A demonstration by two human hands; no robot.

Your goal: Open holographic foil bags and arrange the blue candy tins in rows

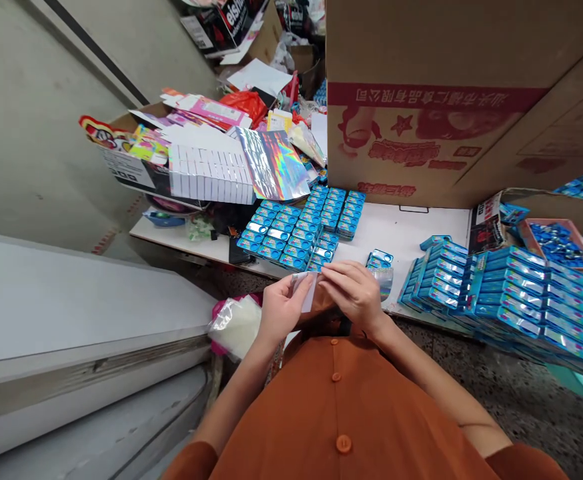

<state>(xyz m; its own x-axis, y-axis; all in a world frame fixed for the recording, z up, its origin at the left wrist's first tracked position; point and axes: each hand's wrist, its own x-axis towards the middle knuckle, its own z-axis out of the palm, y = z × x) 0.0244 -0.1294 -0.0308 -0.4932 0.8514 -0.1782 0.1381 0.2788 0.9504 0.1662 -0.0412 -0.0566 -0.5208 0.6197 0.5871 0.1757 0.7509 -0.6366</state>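
Observation:
Close to my body, my left hand [280, 308] pinches a small white card or folded paper [305, 292] between thumb and fingers. My right hand [354, 293] has its fingertips closed together at the upper right edge of that white card. A shiny silvery piece [384, 283] shows just right of my right hand; whether the hand touches it I cannot tell. Just beyond my hands, several flat blue cases [281, 233] lie in stacked rows on the white table [371, 230]. A small stack of blue cases [380, 258] sits just behind my right hand.
Tall stacks of blue cases [516, 293] fill the table's right side, near a pink tray [561, 243] of small blue pieces. A large cardboard box [421, 133] stands at the back. To the left are a holographic sheet [273, 163], white packets [211, 170] and a cluttered carton [131, 167].

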